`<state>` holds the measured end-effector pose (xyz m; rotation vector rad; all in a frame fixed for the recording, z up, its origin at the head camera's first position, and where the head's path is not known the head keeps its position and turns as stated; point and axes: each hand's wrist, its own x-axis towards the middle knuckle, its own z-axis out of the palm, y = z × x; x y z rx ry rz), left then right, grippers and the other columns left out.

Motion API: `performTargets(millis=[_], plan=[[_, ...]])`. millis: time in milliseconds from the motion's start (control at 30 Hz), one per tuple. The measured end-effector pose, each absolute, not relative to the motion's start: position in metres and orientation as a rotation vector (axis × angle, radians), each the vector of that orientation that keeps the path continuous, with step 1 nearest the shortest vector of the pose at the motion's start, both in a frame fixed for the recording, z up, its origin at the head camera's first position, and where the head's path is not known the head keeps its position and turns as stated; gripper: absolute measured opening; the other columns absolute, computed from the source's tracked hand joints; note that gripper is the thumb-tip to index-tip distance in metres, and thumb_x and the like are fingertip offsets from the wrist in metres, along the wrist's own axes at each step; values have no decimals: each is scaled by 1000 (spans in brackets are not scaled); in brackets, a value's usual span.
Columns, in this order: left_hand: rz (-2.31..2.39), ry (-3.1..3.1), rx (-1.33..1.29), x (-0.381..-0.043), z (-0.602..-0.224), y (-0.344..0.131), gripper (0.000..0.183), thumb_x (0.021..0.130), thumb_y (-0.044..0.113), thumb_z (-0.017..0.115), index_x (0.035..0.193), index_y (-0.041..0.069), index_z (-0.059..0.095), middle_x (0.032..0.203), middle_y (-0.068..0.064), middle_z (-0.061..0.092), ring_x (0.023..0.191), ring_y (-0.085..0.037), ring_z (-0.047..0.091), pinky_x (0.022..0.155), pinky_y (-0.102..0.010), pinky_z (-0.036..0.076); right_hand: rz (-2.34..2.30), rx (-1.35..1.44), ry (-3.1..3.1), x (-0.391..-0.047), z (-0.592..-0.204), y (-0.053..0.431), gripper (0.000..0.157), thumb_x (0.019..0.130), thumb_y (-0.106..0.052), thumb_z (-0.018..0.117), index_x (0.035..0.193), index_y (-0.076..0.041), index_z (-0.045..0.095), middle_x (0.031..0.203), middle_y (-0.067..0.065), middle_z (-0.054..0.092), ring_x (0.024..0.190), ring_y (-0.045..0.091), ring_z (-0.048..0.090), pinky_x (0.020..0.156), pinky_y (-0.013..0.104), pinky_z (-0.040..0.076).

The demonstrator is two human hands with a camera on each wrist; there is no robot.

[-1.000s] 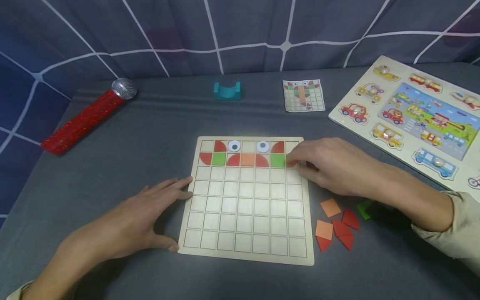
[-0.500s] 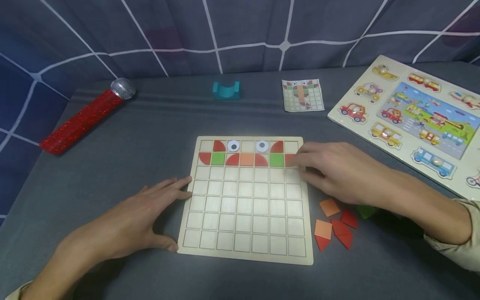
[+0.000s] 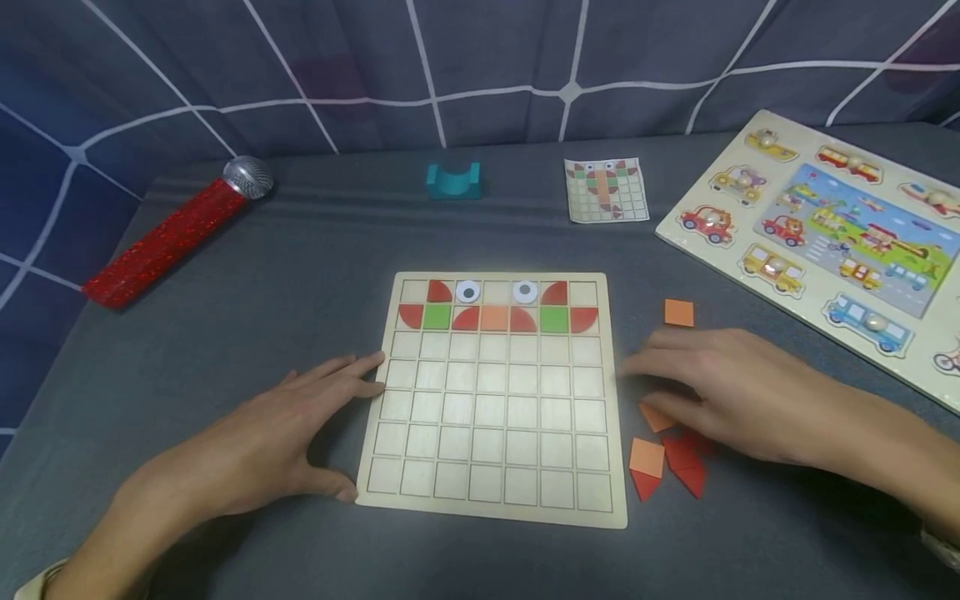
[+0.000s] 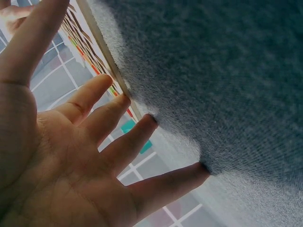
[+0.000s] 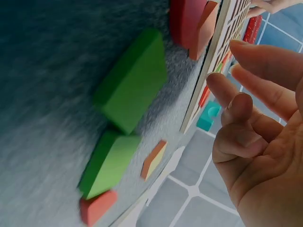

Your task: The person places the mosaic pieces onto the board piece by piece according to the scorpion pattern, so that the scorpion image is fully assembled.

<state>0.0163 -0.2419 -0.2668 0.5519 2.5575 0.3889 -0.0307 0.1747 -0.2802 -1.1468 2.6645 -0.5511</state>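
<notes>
A pale wooden grid board (image 3: 491, 392) lies flat on the table. Its top two rows carry red quarter-circle tiles (image 3: 583, 319), green square tiles (image 3: 553, 319), an orange square tile (image 3: 494, 318) and two eye discs (image 3: 468, 292). My left hand (image 3: 277, 450) rests with spread fingers and thumb along the board's left edge. Just past the right edge, my right hand (image 3: 720, 392) hovers over loose tiles, fingers loosely bent and holding nothing. Below it lie an orange square (image 3: 647, 457) and red pieces (image 3: 682, 458), partly covered. Loose green tiles (image 5: 132, 80) show in the right wrist view.
Behind the board are a pattern card (image 3: 606, 192) and a teal U-shaped block (image 3: 453, 182). A red glittery microphone (image 3: 172, 237) lies at the left. A vehicle peg puzzle (image 3: 720, 275) lies at the right, near another orange square (image 3: 678, 312). A grid-patterned cloth (image 3: 495, 50) hangs behind.
My right hand has let go of the red quarter-circle tile in the second row's right-end cell and moved right and toward me, over the loose tiles. My left hand has stayed put.
</notes>
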Motion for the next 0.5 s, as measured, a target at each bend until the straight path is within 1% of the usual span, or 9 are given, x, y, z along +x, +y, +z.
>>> performTargets(millis=[133, 333, 500], plan=[[393, 2561, 566, 17, -268, -242, 97, 57, 47, 93, 141, 28, 49, 158, 0, 31, 142, -35, 29, 102, -73, 26, -512, -1151, 2716, -25, -284, 187, 37, 77, -19, 84, 110, -30, 71, 97, -24, 57, 77, -7, 51, 65, 26, 51], [402, 2553, 567, 16, -267, -243, 97, 57, 47, 93, 141, 27, 49, 158, -1, 31, 143, -36, 29, 102, -73, 25, -458, -1089, 2699, -22, -291, 200, 41, 77, -22, 85, 113, -33, 69, 103, -23, 59, 83, -5, 54, 69, 29, 54], [405, 2541, 556, 16, -266, -243, 98, 58, 47, 93, 142, 26, 48, 158, -3, 31, 143, -36, 27, 103, -73, 24, -438, -1092, 2740, -19, -293, 208, 45, 74, -21, 87, 113, -34, 69, 102, -24, 59, 82, -5, 54, 67, 28, 54]])
